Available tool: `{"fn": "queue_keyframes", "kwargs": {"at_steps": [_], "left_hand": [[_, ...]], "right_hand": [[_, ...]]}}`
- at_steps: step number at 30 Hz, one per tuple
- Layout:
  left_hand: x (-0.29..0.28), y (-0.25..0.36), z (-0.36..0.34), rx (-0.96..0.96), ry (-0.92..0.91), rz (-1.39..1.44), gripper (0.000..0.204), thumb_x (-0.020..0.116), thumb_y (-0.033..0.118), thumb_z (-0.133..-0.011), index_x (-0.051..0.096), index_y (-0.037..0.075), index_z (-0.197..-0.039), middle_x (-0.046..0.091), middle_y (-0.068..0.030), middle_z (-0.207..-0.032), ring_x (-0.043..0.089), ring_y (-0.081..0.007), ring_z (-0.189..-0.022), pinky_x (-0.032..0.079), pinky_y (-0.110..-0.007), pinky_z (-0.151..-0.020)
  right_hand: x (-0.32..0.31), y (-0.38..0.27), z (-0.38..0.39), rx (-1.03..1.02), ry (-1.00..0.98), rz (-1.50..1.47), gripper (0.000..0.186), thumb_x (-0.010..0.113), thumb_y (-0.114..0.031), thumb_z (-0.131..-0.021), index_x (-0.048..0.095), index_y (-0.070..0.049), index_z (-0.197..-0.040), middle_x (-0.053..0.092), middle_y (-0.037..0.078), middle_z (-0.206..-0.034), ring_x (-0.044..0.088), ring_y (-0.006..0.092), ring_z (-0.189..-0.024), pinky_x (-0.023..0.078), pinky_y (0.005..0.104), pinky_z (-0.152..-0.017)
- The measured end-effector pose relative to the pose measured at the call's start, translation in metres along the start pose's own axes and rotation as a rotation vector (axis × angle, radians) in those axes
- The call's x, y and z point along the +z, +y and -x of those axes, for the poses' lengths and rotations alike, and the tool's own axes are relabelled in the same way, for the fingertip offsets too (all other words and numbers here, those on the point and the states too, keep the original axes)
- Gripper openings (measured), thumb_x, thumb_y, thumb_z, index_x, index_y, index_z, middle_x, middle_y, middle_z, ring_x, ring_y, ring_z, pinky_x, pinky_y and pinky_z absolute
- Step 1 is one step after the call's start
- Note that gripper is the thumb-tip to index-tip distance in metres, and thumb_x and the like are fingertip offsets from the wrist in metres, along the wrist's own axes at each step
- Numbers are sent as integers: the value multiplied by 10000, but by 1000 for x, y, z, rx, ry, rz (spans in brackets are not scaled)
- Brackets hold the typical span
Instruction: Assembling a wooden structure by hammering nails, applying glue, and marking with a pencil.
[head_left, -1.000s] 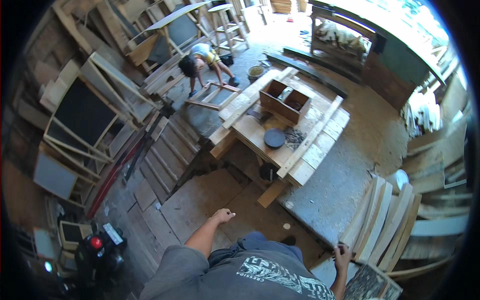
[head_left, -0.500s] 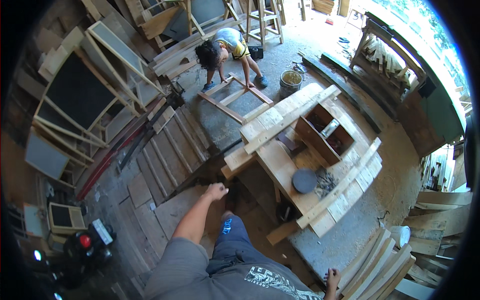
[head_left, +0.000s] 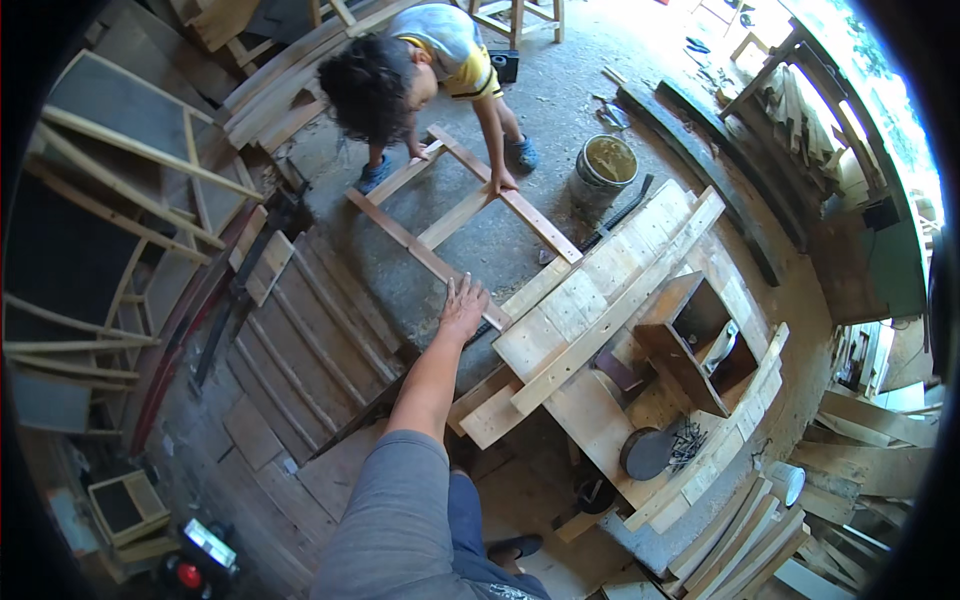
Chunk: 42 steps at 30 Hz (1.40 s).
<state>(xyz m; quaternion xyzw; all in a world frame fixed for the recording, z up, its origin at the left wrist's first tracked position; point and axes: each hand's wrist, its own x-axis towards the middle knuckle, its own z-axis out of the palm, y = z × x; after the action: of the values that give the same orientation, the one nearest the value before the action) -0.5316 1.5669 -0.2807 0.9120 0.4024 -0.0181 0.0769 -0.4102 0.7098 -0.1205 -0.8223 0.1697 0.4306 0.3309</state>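
Observation:
My left hand [head_left: 463, 308] is stretched out with fingers apart at the near rail of a rectangular wooden frame [head_left: 455, 215]; whether the fingertips touch it is unclear. Another person [head_left: 470, 75], bent over at the frame's far side, has both hands on its bars. The frame's right end lies beside a wooden work table [head_left: 530, 355], which bears long planks, an open wooden box [head_left: 660, 345], a dark round disc [head_left: 647, 455] and a scattering of metal bits [head_left: 687, 443]. My right hand is out of sight.
A bucket [head_left: 607, 162] stands behind the table. Ribbed boards [head_left: 310, 340] lie at left, beside stacked wooden frames [head_left: 120, 160]. Dark beams [head_left: 690, 175] lie at upper right near a counter [head_left: 880, 260]. Curved planks [head_left: 750, 540] lean at lower right, beside a white pail [head_left: 785, 483].
I have moved closer to the frame and the bent person. My left arm has reached forward and upward, and the fingers have spread. My right hand has left the view.

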Motion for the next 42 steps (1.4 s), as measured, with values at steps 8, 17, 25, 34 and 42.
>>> {"fn": "queue_keyframes", "kwargs": {"at_steps": [8,17,25,34,42], "left_hand": [[-3,-28,-8,300,-81,121,225,459,125,-906,590,77,-1083,609,-107,-1101,549,-288,-1137,335,-498,-1118],[-153,3,-1,512,258,475,328,668,52,-728,593,45,-1046,598,-205,-1032,549,-412,-1024,445,-474,-902],[-259,-70,-43,139,484,836,588,680,23,-772,446,-13,-1310,602,-126,-1160,597,-246,-1065,459,-350,-967],[-596,91,179,417,439,959,308,622,295,-889,627,1,-979,621,-76,-856,621,-171,-751,507,-309,-664],[-732,336,350,882,49,1173,740,356,757,-897,517,47,-1028,512,-22,-751,447,-102,-577,384,-260,-508]], "right_hand": [[60,-33,40,-22,97,266,266,669,-318,-918,696,-59,-972,656,71,-735,565,152,-540,469,314,-469],[101,-3,73,67,125,-54,215,644,-199,-906,622,3,-976,645,95,-711,593,155,-521,467,288,-436],[101,46,75,14,137,-187,244,666,-202,-894,629,13,-1003,652,97,-754,602,147,-542,482,268,-455],[52,153,69,-130,162,-302,195,679,-184,-881,640,-5,-948,629,60,-714,580,124,-563,467,270,-484],[-44,3,195,-885,236,-366,321,697,-294,-895,645,-24,-1061,601,20,-850,539,108,-775,475,275,-708]]}}
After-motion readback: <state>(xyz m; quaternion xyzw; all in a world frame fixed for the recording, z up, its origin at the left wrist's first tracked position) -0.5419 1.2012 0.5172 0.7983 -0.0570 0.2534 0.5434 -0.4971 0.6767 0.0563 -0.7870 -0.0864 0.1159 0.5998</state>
